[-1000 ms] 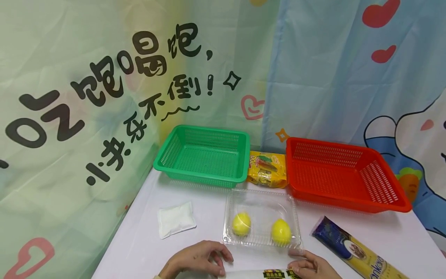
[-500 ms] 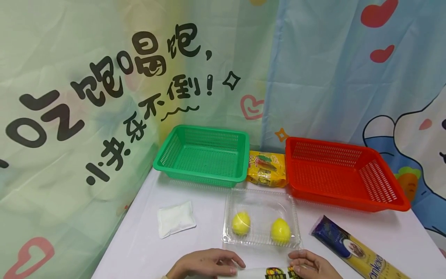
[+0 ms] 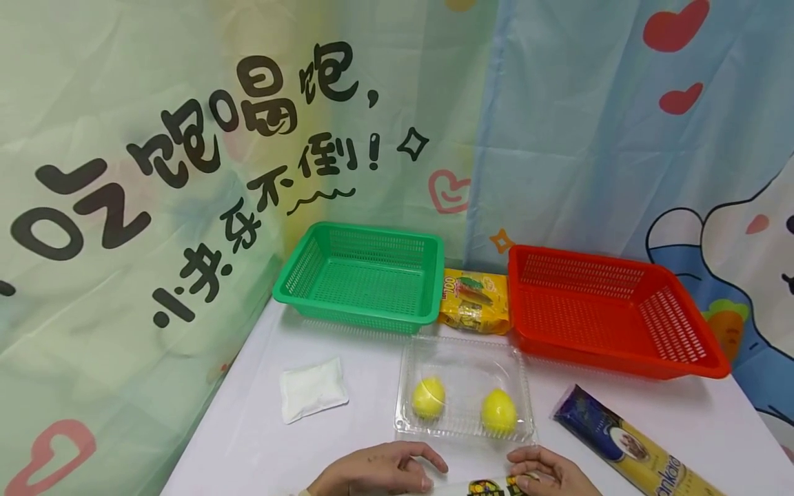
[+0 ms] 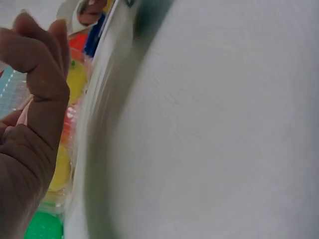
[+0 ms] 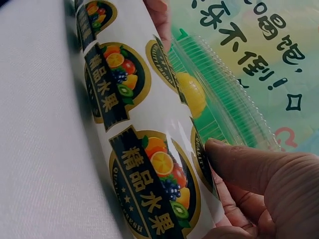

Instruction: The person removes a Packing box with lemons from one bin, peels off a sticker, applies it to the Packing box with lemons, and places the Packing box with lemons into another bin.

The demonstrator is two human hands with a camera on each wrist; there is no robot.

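A white sheet of fruit stickers [image 5: 144, 124], printed with oranges, grapes and kiwi, curves along the table's near side. My right hand [image 3: 548, 470] pinches it, the thumb [image 5: 239, 167] on its edge and the other fingers partly behind it. My left hand [image 3: 381, 470] is by the sheet's left part, its thumb at the sheet's edge and a bent index finger raised apart. Its other fingers are hidden in the head view, and I cannot tell whether it grips the sheet. Beyond the hands stands a clear plastic box [image 3: 462, 365] with two lemons [image 3: 429, 398] inside.
A green basket [image 3: 360, 320] and a red basket [image 3: 589, 355] stand at the back, with a yellow snack bag [image 3: 474, 302] between them. A white packet [image 3: 313, 390] lies on the left. On the right lies a blue and gold pasta packet [image 3: 633, 441].
My left hand has moved right along the sticker sheet, its index finger now farther from the thumb. My right hand keeps its pinch and has shifted slightly left.
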